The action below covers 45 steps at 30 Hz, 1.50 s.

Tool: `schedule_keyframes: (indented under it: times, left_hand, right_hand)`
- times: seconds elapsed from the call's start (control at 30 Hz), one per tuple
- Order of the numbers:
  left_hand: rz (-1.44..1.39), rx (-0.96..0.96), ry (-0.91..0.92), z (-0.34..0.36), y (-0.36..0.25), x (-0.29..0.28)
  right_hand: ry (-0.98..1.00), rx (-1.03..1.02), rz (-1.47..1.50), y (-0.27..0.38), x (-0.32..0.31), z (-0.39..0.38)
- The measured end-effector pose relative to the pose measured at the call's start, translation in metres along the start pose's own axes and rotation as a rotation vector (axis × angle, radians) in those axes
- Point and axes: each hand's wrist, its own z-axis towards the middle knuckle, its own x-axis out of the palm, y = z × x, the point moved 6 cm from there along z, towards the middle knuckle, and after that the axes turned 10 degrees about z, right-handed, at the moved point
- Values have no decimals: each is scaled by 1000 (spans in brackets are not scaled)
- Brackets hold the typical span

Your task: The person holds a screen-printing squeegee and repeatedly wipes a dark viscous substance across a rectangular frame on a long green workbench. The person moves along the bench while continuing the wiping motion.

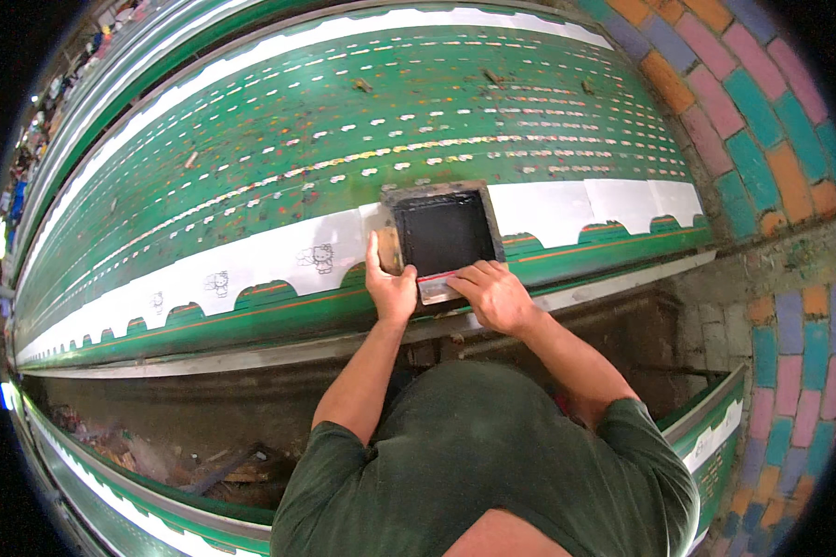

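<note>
A small screen-printing frame (pixel 495 212) with black ink across its inside lies on the row of white cut pieces along the near edge of a long green table. My left hand (pixel 392 290) grips the wooden left side of this frame, thumb at its near corner. At the frame's near side, my right hand (pixel 498 299) is closed on a squeegee (pixel 437 278), a narrow strip with a red line. Left of the frame, white pieces (pixel 279 249) carry a black outline figure. To its right, the white pieces (pixel 541 215) look unprinted.
The green table (pixel 279 176) bears rows of small white and coloured marks. Another white strip (pixel 418 19) runs along its far edge. A pale rail (pixel 204 357) borders the near side. Behind me stands another green table (pixel 158 501). Coloured paving (pixel 757 139) lies at the right.
</note>
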Motion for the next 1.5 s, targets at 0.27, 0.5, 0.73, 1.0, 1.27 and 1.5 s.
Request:
schedule_keyframes:
  times: [0.27,0.5,0.73,1.0,1.27,1.5]
  left_hand:
    - [-43,-48,5,2,-2,-3]
    - [-64,-49,80,7,9,-7]
    - [-88,-70,88,1,17,-8]
    - [-106,-8,11,-3,8,3]
    - [102,91,-82,-12,-15,8]
    - [-26,109,-49,-50,-63,112]
  right_hand:
    - [177,-26,191,-47,-15,51]
    - [-49,46,80,-101,-8,117]
    - [-60,5,53,-62,6,80]
    - [23,8,41,-3,2,2]
    - [-245,40,226,-21,-14,-38]
    - [-416,123,373,-95,-51,-128]
